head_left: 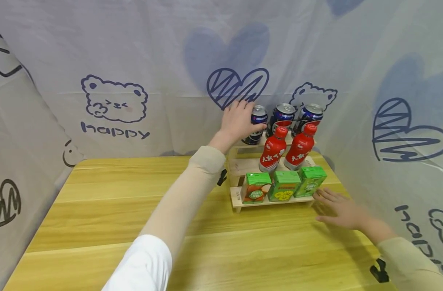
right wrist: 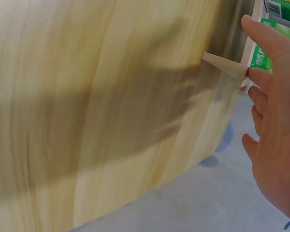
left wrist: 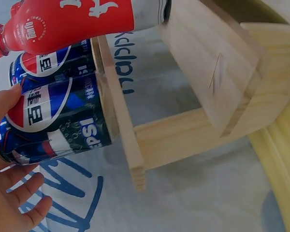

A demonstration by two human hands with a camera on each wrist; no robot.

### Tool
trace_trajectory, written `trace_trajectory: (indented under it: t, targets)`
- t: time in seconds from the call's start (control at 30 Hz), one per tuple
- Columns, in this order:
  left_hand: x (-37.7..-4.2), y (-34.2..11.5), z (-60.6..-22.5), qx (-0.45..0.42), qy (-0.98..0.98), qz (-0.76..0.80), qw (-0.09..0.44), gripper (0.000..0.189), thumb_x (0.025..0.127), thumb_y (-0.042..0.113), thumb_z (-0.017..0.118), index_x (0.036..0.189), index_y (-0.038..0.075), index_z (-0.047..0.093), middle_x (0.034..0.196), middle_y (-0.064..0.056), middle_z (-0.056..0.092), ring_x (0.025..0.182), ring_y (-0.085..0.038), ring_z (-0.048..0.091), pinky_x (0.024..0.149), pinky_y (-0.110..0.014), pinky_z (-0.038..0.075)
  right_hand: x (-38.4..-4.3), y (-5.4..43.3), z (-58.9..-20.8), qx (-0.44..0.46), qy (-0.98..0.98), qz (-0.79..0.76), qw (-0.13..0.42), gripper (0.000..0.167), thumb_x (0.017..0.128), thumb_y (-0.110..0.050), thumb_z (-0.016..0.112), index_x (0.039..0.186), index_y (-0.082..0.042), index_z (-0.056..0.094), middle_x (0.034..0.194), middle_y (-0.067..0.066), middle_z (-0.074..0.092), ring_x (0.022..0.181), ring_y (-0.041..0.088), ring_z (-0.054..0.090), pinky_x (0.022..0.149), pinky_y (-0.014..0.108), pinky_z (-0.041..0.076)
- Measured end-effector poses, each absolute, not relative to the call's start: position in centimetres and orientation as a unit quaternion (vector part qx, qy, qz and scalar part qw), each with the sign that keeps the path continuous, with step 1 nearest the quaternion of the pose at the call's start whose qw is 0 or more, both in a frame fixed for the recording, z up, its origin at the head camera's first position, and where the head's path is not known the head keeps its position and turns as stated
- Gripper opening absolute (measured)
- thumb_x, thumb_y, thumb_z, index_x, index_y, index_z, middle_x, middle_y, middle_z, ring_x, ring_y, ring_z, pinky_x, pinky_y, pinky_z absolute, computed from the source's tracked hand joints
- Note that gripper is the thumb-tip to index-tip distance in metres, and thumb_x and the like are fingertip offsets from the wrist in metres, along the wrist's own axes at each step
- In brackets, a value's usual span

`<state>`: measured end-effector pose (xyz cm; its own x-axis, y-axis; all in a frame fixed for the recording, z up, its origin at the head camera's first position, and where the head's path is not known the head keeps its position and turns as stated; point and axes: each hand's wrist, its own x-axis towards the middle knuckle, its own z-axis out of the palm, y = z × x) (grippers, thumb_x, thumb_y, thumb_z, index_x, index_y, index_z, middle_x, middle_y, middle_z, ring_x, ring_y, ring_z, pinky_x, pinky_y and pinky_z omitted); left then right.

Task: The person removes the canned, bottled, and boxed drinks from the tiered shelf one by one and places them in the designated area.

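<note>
At the left end of a three-tier wooden rack's top shelf, a dark blue Pepsi can stands upright. My left hand is around it, thumb across the front; in the left wrist view some fingers stick out beyond the can, and the rest are hidden. Two more cans, a middle Pepsi can and a right Pepsi can, stand beside it. My right hand, fingers extended, is by the lower shelf's right end, close to a green drink carton.
Two red bottles, a left bottle and a right bottle, stand on the middle shelf. The bottom shelf also bears a red-and-green carton and a green carton with yellow flowers. The wooden table meets a printed cloth behind.
</note>
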<state>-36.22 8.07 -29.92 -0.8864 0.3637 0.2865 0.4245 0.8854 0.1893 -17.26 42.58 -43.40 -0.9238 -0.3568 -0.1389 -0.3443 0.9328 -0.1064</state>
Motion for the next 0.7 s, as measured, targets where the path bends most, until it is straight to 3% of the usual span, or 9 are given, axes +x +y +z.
trace_trajectory:
  t: [0.13, 0.23, 0.37, 0.47, 0.63, 0.7]
  targets:
    - [-36.4, 8.0, -30.3, -0.203, -0.959, -0.15, 0.128, 0.084, 0.084, 0.07, 0.055, 0.149, 0.02, 0.037, 0.15, -0.004, 0.043, 0.139, -0.026, 0.039, 0.115, -0.047, 0.032, -17.2, 42.7, -44.5, -0.177, 0.981, -0.055, 0.059, 0.079, 0.088, -0.053, 0.063, 0.147, -0.004, 0.042, 0.153, 0.026, 0.034, 0.141, 0.047, 0.03, 0.114, 0.058, 0.025]
    - [-36.3, 7.9, -30.5, -0.2, -0.956, -0.171, 0.128, 0.083, 0.084, 0.069, 0.058, 0.148, 0.02, 0.037, 0.149, -0.006, 0.044, 0.137, -0.026, 0.04, 0.115, -0.047, 0.032, -17.0, 42.7, -45.4, -0.187, 0.98, -0.059, 0.026, 0.078, 0.088, -0.051, 0.064, 0.146, -0.004, 0.042, 0.153, 0.025, 0.036, 0.14, 0.047, 0.032, 0.123, 0.039, 0.007]
    - [-36.0, 7.6, -30.4, -0.2, -0.953, -0.185, 0.13, 0.084, 0.083, 0.068, 0.061, 0.148, 0.019, 0.039, 0.146, -0.006, 0.046, 0.135, -0.025, 0.043, 0.113, -0.046, 0.034, -16.7, 42.5, -46.6, -0.213, 0.976, -0.047, -0.031, 0.078, 0.087, -0.048, 0.066, 0.145, -0.003, 0.043, 0.151, 0.023, 0.04, 0.136, 0.046, 0.039, 0.109, 0.011, -0.011]
    - [-35.6, 7.4, -30.2, -0.211, -0.949, -0.185, 0.139, 0.084, 0.081, 0.067, 0.063, 0.146, 0.019, 0.04, 0.144, -0.006, 0.048, 0.133, -0.025, 0.043, 0.11, -0.045, 0.036, -16.5, 42.5, -47.0, -0.221, 0.973, -0.037, -0.056, 0.077, 0.086, -0.047, 0.068, 0.144, -0.002, 0.044, 0.149, 0.023, 0.042, 0.134, 0.046, 0.042, 0.113, 0.015, -0.008]
    - [-35.1, 7.1, -29.9, -0.236, -0.942, -0.182, 0.155, 0.083, 0.08, 0.066, 0.066, 0.144, 0.018, 0.043, 0.14, -0.006, 0.052, 0.13, -0.026, 0.045, 0.105, -0.043, 0.038, -16.6, 42.6, -46.8, -0.218, 0.974, -0.026, -0.056, 0.077, 0.086, -0.047, 0.068, 0.143, -0.001, 0.045, 0.149, 0.023, 0.043, 0.134, 0.045, 0.043, 0.121, 0.036, 0.009]
    - [-34.9, 7.0, -29.9, -0.242, -0.941, -0.178, 0.158, 0.082, 0.08, 0.065, 0.066, 0.144, 0.018, 0.044, 0.14, -0.006, 0.052, 0.13, -0.026, 0.045, 0.104, -0.043, 0.038, -16.6, 42.7, -46.6, -0.218, 0.974, -0.026, -0.053, 0.077, 0.086, -0.047, 0.068, 0.143, 0.0, 0.046, 0.148, 0.024, 0.043, 0.134, 0.045, 0.043, 0.121, 0.031, 0.005]
